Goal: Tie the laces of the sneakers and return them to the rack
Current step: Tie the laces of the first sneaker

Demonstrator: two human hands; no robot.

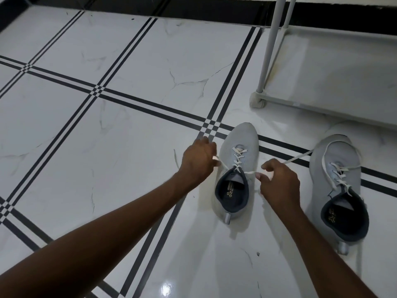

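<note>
stage: early, no knot yet | left hand (198,161) pinched on one lace end, right hand (277,179) pinched on the other; left sneaker (235,168) between them | right sneaker (341,186) beyond right hand, laces loose | rack (266,50) ahead; both sneakers on the floor

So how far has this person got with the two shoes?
Nothing looks finished yet. In hand: the left hand and right hand each hold a lace end of the left sneaker, pulled apart, no knot visible. Left to do: tie it, then the right sneaker, whose laces trail loose, and put both on the rack.
</note>
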